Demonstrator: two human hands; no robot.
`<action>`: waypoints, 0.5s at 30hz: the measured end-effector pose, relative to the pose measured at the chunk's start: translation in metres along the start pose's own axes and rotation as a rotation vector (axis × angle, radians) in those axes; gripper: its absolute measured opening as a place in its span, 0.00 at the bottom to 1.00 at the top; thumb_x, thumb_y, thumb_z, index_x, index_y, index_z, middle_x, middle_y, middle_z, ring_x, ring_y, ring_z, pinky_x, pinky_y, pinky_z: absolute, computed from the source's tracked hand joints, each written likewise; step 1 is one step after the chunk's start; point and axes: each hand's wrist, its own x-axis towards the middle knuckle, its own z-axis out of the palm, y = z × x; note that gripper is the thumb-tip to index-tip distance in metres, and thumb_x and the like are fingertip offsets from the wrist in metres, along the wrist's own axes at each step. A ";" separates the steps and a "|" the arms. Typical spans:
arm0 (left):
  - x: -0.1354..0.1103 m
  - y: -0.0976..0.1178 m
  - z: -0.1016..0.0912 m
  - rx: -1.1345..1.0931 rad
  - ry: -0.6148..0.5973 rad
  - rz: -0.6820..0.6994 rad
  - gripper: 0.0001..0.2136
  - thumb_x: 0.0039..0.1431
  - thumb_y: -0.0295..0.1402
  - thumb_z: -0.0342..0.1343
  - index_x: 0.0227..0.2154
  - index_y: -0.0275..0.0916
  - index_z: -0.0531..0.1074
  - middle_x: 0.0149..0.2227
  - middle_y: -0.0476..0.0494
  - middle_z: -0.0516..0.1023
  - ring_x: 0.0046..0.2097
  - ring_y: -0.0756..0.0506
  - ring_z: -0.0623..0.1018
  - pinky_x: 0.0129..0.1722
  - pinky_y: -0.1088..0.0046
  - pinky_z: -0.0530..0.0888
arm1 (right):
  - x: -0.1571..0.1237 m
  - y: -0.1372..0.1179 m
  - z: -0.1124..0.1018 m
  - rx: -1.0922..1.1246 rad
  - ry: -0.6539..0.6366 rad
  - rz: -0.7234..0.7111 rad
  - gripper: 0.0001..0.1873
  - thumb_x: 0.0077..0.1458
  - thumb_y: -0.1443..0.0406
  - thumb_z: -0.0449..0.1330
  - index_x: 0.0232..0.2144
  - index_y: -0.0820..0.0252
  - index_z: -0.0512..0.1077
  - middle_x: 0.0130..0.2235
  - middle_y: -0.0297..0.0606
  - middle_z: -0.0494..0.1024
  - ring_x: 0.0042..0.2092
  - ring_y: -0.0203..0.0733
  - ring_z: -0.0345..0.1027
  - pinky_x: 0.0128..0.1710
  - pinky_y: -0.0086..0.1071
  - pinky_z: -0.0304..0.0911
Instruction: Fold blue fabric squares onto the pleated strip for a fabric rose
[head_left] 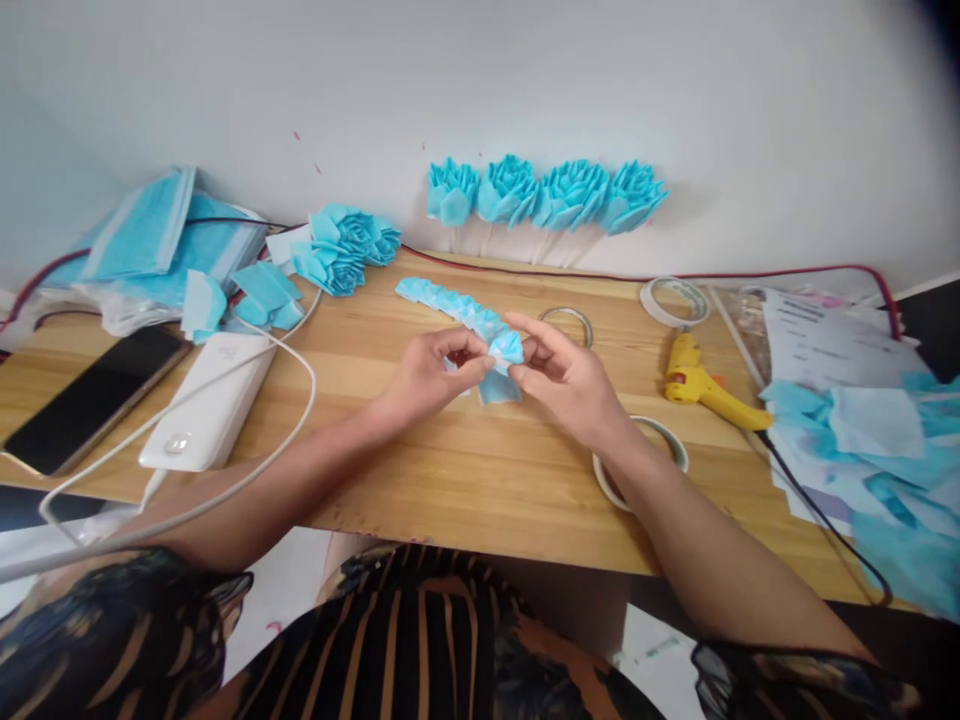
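Observation:
Between my two hands is a small folded blue fabric petal (pixel 507 347), pinched at its edges above the middle of the table. My left hand (pixel 435 375) closes thumb and forefinger on its left side. From the right, my right hand (pixel 566 375) grips it with curled fingers. Just below the petal a flat blue fabric piece (pixel 500 388) shows, partly covered by the fingers. Behind the hands, a row of folded blue petals (pixel 442 298) runs diagonally away to the left across the wooden table (pixel 465 480).
Several blue fabric flowers (pixel 574 195) on white stems lean against the wall; more flowers (pixel 345 245) lie left. A yellow glue gun (pixel 705 385), tape rolls (pixel 675 300) and blue scraps (pixel 885 430) are right. A phone (pixel 94 400), power bank (pixel 210 400) and face masks (pixel 161 240) are left.

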 end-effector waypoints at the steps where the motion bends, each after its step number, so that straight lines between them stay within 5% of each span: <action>1: 0.000 -0.001 0.000 0.000 0.005 0.005 0.07 0.56 0.34 0.58 0.25 0.38 0.73 0.27 0.49 0.75 0.30 0.50 0.71 0.33 0.71 0.69 | 0.000 0.000 0.000 0.001 0.000 -0.004 0.29 0.53 0.67 0.63 0.58 0.51 0.71 0.32 0.30 0.70 0.32 0.35 0.65 0.33 0.33 0.67; 15: 0.001 0.001 -0.003 -0.114 0.022 -0.079 0.07 0.57 0.35 0.59 0.25 0.39 0.72 0.23 0.51 0.71 0.26 0.50 0.69 0.27 0.72 0.66 | 0.000 0.002 0.001 0.021 -0.019 0.013 0.28 0.55 0.65 0.60 0.60 0.51 0.69 0.35 0.33 0.72 0.33 0.36 0.64 0.33 0.33 0.66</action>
